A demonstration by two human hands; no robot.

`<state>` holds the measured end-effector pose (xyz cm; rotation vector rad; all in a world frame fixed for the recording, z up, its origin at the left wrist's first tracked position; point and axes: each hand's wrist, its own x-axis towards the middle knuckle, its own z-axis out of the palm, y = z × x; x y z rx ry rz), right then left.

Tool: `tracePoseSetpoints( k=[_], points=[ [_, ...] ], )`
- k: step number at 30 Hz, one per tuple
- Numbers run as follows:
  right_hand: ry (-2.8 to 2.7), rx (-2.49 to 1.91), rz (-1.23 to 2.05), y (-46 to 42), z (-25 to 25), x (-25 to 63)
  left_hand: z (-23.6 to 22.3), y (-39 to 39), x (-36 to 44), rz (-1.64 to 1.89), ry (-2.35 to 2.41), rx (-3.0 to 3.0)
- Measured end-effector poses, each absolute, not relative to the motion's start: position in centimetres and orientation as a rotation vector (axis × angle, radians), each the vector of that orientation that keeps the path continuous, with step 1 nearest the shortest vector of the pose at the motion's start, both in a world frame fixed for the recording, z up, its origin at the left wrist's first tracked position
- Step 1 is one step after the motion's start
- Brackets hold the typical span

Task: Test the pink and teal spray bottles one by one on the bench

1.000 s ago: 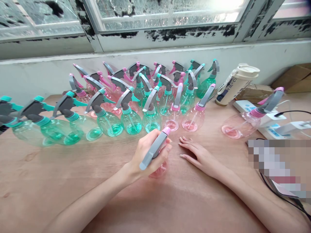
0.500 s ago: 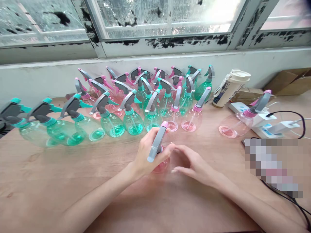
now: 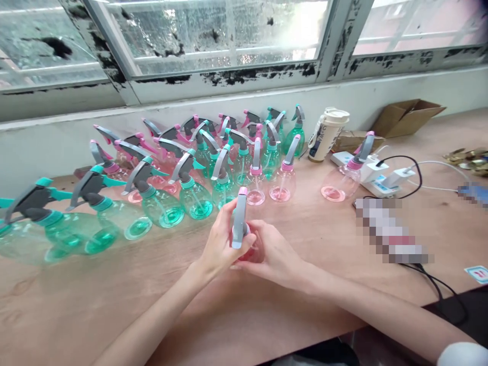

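A pink spray bottle (image 3: 240,223) with a grey trigger head stands on the wooden table (image 3: 114,284) in front of me. My left hand (image 3: 221,244) is wrapped around its neck and head from the left. My right hand (image 3: 272,251) cups the bottle's pink body from the right, fingers curled on it. The body is mostly hidden between both hands.
Several green and pink spray bottles (image 3: 190,168) stand in rows behind, toward the window wall. One pink bottle (image 3: 345,175) stands apart at right beside a power strip (image 3: 371,170) with cables. A lidded cup (image 3: 328,133) and a cardboard box (image 3: 407,114) sit at the back right.
My right hand has moved left off the table and closed on the bottle's body. The bottle's head has turned more upright. The camera has shifted to the right.
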<state>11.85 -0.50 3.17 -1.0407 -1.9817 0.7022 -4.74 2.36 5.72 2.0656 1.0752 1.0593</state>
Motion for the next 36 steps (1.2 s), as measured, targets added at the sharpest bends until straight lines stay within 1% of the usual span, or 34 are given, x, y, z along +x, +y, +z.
tracePoseSetpoints(
  k=[4, 9, 11, 14, 18, 23, 30, 36],
  points=[
    [-1.855, -1.137, 0.694, -0.9, 3.0, 16.1, 2.9, 2.5, -5.4, 1.04, 0.996, 2.08],
    [-1.822, -1.516, 0.377, 0.3, 2.6, 24.1, 0.5, 2.3, -5.6, 0.935, 1.148, 2.144],
    [-1.814, -1.56, 0.233, 1.4, 2.4, 26.7, 0.3, 2.3, -5.6, 0.92, 1.229, 2.185],
    [-1.796, -1.585, 0.161, 3.2, 2.2, 29.0, 0.2, 2.5, -5.5, 0.933, 1.319, 2.216],
    [-1.754, -1.616, 0.067, 5.1, 2.1, 29.5, 0.1, 2.7, -5.5, 0.92, 1.395, 2.205],
    [-1.716, -1.603, 0.046, 6.8, 1.8, 29.3, 0.3, 2.9, -5.5, 0.927, 1.482, 2.148],
    [-1.697, -1.65, -0.106, 8.4, 2.0, 28.8, 0.8, 3.1, -5.4, 0.905, 1.549, 2.031],
    [-1.659, -1.68, -0.133, 9.4, 2.6, 27.9, 0.9, 3.2, -5.4, 0.88, 1.585, 1.956]
  ],
)
